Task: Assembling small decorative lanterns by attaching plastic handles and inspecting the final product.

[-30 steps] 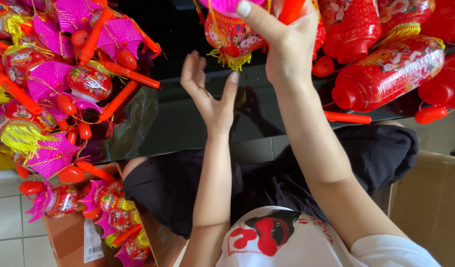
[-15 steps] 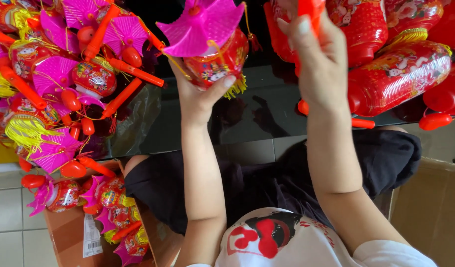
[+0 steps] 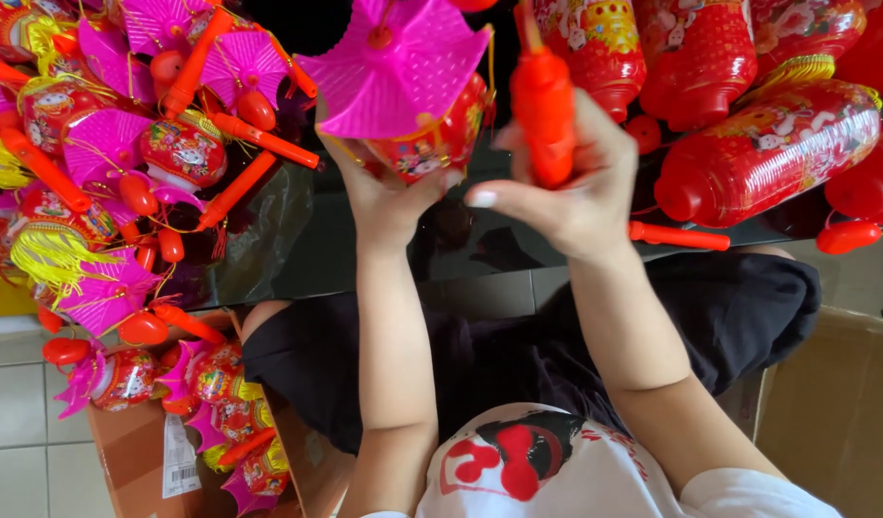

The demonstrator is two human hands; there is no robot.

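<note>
The left hand (image 3: 389, 197) cups the red plastic toy lantern with a pink fan-shaped roof (image 3: 413, 96) from below, while just right of that lantern the right hand (image 3: 576, 187) is closed round its upright orange plastic handle stick (image 3: 544, 101).

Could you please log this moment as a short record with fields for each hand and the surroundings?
left hand: cups a small red lantern with a pink roof
right hand: grips an orange handle, upright
left side: heap of pink-roofed lanterns
right side: large red lanterns
below: cardboard box holding more lanterns
</note>
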